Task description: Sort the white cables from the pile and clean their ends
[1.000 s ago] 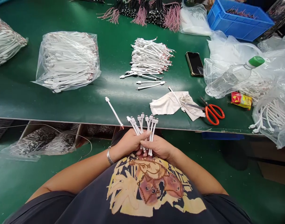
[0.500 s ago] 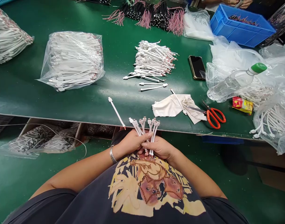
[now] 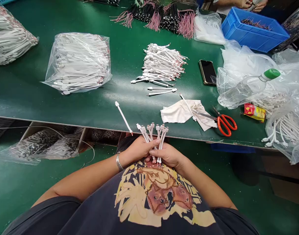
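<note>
left hand (image 3: 139, 150) closed around white connector cables (image 3: 161, 138) | right hand (image 3: 167, 155) closed on same bunch | bunch held at green workbench edge (image 3: 66, 123), tips fanned upward | no grip change, only slight view shift

The white cables (image 3: 160, 140) look matt plastic — the green workbench (image 3: 95, 107) glossy, smooth.
</note>
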`<action>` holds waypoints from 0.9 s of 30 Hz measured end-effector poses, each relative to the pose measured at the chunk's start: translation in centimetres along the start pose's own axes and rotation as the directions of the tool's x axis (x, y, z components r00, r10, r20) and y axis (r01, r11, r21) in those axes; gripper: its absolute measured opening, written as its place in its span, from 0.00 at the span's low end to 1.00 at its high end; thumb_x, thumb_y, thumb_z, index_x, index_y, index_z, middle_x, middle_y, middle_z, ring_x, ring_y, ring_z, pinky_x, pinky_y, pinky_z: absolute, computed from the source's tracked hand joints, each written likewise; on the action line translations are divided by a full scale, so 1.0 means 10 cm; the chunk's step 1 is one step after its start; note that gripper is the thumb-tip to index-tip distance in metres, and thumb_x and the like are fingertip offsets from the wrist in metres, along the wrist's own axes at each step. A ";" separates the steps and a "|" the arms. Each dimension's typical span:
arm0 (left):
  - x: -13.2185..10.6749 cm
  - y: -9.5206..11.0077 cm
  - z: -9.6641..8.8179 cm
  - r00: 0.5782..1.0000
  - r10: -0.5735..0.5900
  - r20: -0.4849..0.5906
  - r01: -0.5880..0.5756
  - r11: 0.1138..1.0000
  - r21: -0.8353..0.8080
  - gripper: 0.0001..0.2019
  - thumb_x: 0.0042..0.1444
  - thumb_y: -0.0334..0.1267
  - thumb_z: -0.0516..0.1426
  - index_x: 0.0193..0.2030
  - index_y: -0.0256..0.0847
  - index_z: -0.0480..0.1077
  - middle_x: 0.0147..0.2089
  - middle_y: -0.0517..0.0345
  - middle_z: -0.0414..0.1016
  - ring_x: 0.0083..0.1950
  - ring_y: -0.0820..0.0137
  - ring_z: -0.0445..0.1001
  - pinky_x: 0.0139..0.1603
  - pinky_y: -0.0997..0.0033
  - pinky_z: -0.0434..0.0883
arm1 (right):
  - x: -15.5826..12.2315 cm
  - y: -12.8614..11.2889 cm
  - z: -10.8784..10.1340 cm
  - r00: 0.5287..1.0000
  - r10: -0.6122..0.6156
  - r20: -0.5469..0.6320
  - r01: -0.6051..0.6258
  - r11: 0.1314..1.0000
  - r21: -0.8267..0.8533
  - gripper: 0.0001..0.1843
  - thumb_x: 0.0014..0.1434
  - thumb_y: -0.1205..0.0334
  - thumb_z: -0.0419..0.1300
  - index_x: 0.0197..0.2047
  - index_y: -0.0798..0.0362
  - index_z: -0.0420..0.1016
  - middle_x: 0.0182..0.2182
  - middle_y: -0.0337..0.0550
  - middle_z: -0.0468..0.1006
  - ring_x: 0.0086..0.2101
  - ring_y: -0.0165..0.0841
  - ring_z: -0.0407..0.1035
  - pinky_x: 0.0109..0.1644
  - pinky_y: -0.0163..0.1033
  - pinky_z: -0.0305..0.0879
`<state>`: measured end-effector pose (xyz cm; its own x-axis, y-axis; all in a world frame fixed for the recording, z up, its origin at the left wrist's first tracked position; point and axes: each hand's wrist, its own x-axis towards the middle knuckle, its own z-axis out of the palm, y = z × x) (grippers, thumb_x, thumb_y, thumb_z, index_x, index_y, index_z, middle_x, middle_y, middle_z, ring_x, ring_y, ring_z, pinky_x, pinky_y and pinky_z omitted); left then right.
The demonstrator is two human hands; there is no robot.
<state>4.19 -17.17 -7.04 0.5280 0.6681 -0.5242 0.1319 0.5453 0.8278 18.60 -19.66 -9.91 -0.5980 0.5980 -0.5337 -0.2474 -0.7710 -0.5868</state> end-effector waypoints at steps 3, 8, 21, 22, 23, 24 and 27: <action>0.00 -0.01 0.00 1.000 -0.002 0.000 0.002 1.000 -0.004 0.17 0.54 0.51 0.56 0.27 0.36 0.67 0.14 0.63 0.65 0.12 0.79 0.60 0.12 0.81 0.54 | 0.01 0.01 0.00 1.000 0.003 -0.006 -0.003 1.000 -0.004 0.21 0.42 0.55 0.71 0.36 0.61 0.76 0.25 0.45 0.78 0.25 0.28 0.71 0.26 0.30 0.65; -0.02 0.01 0.01 0.997 -0.043 0.060 0.049 0.994 -0.094 0.17 0.53 0.51 0.57 0.32 0.36 0.70 0.16 0.60 0.69 0.15 0.76 0.64 0.16 0.78 0.61 | -0.02 0.03 0.00 1.000 -0.004 -0.018 0.003 0.998 -0.065 0.19 0.43 0.51 0.70 0.26 0.60 0.74 0.20 0.41 0.74 0.22 0.27 0.68 0.25 0.31 0.62; -0.20 0.40 -0.03 0.878 0.373 0.299 -0.407 0.912 0.057 0.15 0.50 0.49 0.60 0.26 0.37 0.71 0.44 0.49 0.77 0.50 0.60 0.73 0.52 0.61 0.68 | -0.32 -0.28 0.27 0.954 -0.151 0.260 0.268 0.818 -0.508 0.22 0.55 0.42 0.57 0.30 0.54 0.71 0.24 0.39 0.70 0.31 0.31 0.66 0.40 0.39 0.63; -0.24 0.43 -0.06 0.866 0.403 0.297 -0.446 0.890 0.091 0.15 0.49 0.49 0.61 0.32 0.38 0.73 0.47 0.48 0.76 0.52 0.59 0.72 0.53 0.61 0.68 | -0.34 -0.30 0.30 0.958 -0.170 0.232 0.273 0.787 -0.553 0.21 0.56 0.42 0.56 0.30 0.54 0.71 0.21 0.38 0.69 0.28 0.30 0.65 0.38 0.37 0.63; -0.30 0.46 -0.10 0.853 0.448 0.268 -0.491 0.862 0.123 0.18 0.49 0.49 0.61 0.42 0.39 0.73 0.51 0.47 0.74 0.54 0.59 0.71 0.54 0.61 0.68 | -0.36 -0.33 0.33 0.960 -0.183 0.209 0.273 0.763 -0.585 0.21 0.58 0.43 0.55 0.31 0.54 0.69 0.19 0.36 0.67 0.25 0.28 0.63 0.34 0.36 0.62; -0.36 0.50 -0.15 0.832 0.513 0.210 -0.548 0.816 0.182 0.25 0.49 0.48 0.61 0.53 0.40 0.68 0.57 0.46 0.70 0.57 0.59 0.69 0.55 0.61 0.68 | -0.38 -0.36 0.35 0.962 -0.194 0.191 0.271 0.750 -0.603 0.20 0.59 0.43 0.53 0.32 0.53 0.68 0.17 0.34 0.65 0.22 0.27 0.60 0.31 0.35 0.60; -0.60 0.65 -0.28 0.643 0.758 0.110 -0.643 0.456 0.616 0.37 0.53 0.42 0.60 0.67 0.45 0.48 0.68 0.45 0.54 0.67 0.58 0.55 0.62 0.56 0.59 | -0.40 -0.47 0.38 0.970 -0.214 0.113 0.236 0.728 -0.644 0.20 0.62 0.44 0.50 0.36 0.54 0.67 0.17 0.33 0.66 0.20 0.25 0.58 0.27 0.32 0.57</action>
<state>-0.48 -16.20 0.96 0.5319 0.7871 0.3123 0.2372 -0.4926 0.8373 19.25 -19.28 -2.73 -0.6134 0.7207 -0.3230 0.1694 -0.2794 -0.9451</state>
